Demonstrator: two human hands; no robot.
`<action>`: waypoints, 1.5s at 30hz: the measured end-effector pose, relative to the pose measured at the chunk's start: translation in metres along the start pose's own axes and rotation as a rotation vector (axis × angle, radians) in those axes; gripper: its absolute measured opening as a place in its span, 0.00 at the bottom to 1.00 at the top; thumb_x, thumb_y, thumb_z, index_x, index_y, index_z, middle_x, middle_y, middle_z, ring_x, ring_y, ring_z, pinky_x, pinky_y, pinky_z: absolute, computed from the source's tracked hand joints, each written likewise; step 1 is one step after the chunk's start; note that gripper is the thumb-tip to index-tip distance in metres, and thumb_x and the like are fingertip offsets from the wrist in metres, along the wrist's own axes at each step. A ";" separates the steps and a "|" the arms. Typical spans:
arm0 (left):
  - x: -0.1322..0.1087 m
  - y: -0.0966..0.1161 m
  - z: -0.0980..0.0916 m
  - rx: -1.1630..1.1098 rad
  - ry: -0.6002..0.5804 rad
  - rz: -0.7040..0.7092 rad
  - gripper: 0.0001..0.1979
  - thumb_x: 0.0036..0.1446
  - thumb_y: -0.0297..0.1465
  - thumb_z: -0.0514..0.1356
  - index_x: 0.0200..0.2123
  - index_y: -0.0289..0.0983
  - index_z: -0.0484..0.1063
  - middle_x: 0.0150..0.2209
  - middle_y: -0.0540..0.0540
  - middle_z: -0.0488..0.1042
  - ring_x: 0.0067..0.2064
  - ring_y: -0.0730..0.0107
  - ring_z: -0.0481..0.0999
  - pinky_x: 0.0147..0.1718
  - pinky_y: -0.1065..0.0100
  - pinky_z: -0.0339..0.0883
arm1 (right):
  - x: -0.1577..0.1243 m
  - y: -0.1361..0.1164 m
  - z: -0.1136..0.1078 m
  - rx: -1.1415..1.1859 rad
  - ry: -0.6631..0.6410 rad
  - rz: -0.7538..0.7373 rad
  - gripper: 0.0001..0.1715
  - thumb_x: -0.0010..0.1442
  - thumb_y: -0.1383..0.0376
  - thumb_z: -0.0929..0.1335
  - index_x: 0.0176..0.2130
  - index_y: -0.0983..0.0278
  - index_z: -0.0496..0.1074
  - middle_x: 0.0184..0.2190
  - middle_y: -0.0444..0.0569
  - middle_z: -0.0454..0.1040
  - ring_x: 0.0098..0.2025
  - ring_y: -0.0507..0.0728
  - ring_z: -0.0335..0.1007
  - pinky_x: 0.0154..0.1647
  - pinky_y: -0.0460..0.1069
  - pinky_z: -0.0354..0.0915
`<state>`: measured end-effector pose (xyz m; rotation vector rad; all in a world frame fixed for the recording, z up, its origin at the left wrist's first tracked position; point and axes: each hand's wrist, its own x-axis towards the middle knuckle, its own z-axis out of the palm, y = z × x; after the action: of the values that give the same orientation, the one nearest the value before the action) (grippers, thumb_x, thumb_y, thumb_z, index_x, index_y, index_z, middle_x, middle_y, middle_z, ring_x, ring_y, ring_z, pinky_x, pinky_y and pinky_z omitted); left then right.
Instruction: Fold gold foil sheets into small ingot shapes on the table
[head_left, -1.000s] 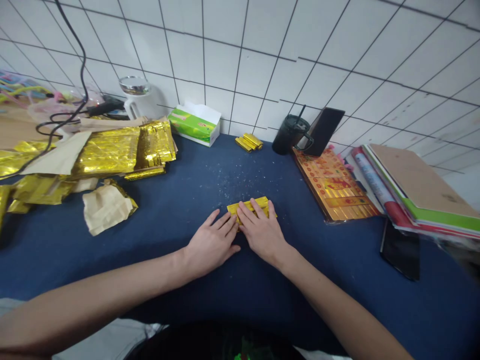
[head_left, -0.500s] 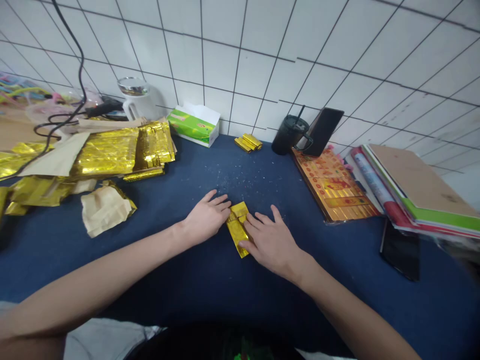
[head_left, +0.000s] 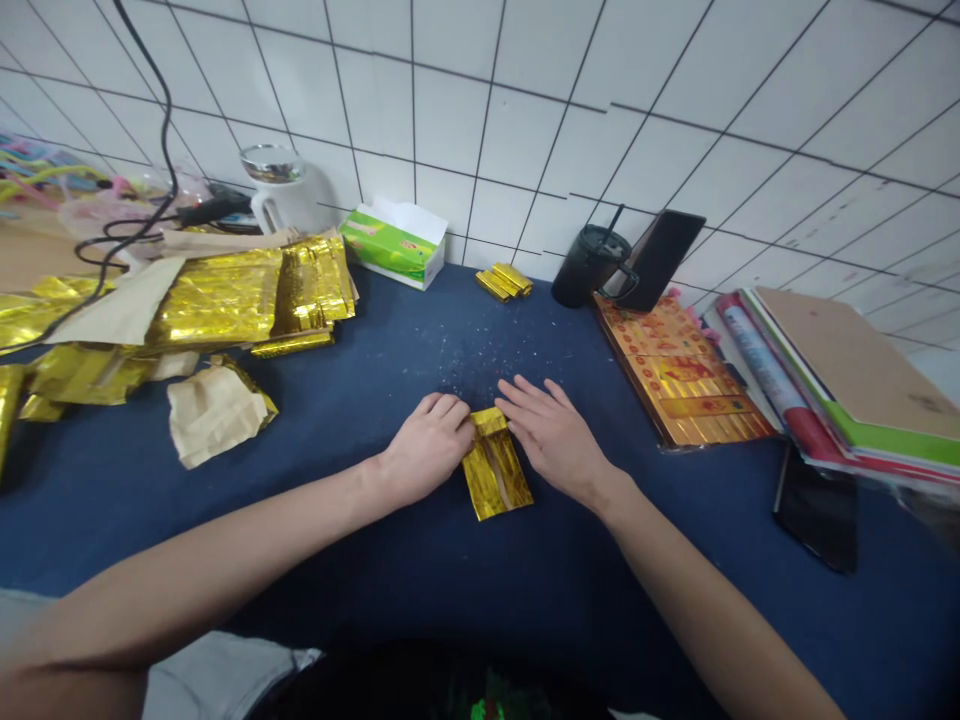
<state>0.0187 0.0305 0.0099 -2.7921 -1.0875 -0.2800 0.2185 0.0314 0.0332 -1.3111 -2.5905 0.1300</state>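
Note:
A piece of gold foil paper (head_left: 491,485) lies flat on the blue table in front of me, its top end folded over and a strip of brown backing showing down its middle. My left hand (head_left: 431,445) is closed at the paper's upper left edge, fingers curled, pinching that edge. On the other side, my right hand (head_left: 559,440) is open with its fingers stretched out, the fingertips at the upper right corner of the fold. The left fingertips are partly hidden.
Gold foil sheets (head_left: 225,295) are piled at the left, near a crumpled piece of paper (head_left: 214,410). Rolled gold pieces (head_left: 504,282) lie by the tiled wall. A green tissue pack (head_left: 397,245), a black mug (head_left: 589,265), an orange-gold packet (head_left: 679,380) and a phone (head_left: 817,505) stand or lie around.
The gold paper, narrower before with its side folded in, is now spread wider. My left fingers have curled onto its edge, and my right hand has moved up and right, off its middle.

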 end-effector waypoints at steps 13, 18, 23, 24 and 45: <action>-0.019 0.000 0.004 -0.135 -0.040 0.067 0.17 0.61 0.33 0.49 0.50 0.32 0.64 0.49 0.41 0.69 0.49 0.62 0.67 0.49 0.62 0.59 | -0.022 -0.002 0.017 -0.102 -0.259 -0.068 0.32 0.63 0.50 0.50 0.60 0.63 0.51 0.62 0.47 0.49 0.63 0.59 0.42 0.60 0.66 0.38; -0.013 -0.002 0.003 -0.160 -0.078 0.055 0.18 0.61 0.35 0.49 0.51 0.33 0.63 0.55 0.42 0.63 0.55 0.63 0.63 0.56 0.58 0.48 | -0.028 -0.010 0.021 -0.201 -0.187 0.034 0.36 0.62 0.47 0.49 0.59 0.65 0.54 0.61 0.49 0.52 0.62 0.65 0.42 0.58 0.70 0.34; 0.003 -0.001 0.005 -0.171 -0.099 0.042 0.22 0.60 0.40 0.49 0.52 0.32 0.62 0.57 0.40 0.61 0.56 0.62 0.61 0.53 0.59 0.51 | -0.032 -0.010 0.023 -0.276 -0.145 0.145 0.38 0.61 0.46 0.48 0.58 0.66 0.57 0.60 0.52 0.53 0.62 0.68 0.42 0.57 0.71 0.34; 0.004 -0.001 0.005 -0.175 -0.100 0.044 0.23 0.59 0.42 0.49 0.52 0.32 0.61 0.57 0.40 0.60 0.57 0.61 0.59 0.53 0.58 0.51 | -0.032 -0.009 0.022 -0.277 -0.146 0.151 0.38 0.61 0.46 0.49 0.58 0.66 0.57 0.60 0.53 0.54 0.62 0.68 0.42 0.57 0.70 0.34; 0.001 0.001 0.008 -0.178 -0.101 0.026 0.29 0.59 0.47 0.44 0.55 0.33 0.58 0.59 0.40 0.58 0.59 0.59 0.55 0.54 0.56 0.48 | -0.025 -0.008 0.029 -0.158 -0.166 0.065 0.39 0.62 0.48 0.49 0.60 0.72 0.50 0.61 0.59 0.51 0.62 0.60 0.44 0.61 0.61 0.40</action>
<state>0.0210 0.0318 0.0024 -3.0051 -1.0972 -0.2475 0.2196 0.0077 0.0023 -1.4996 -2.7455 0.0486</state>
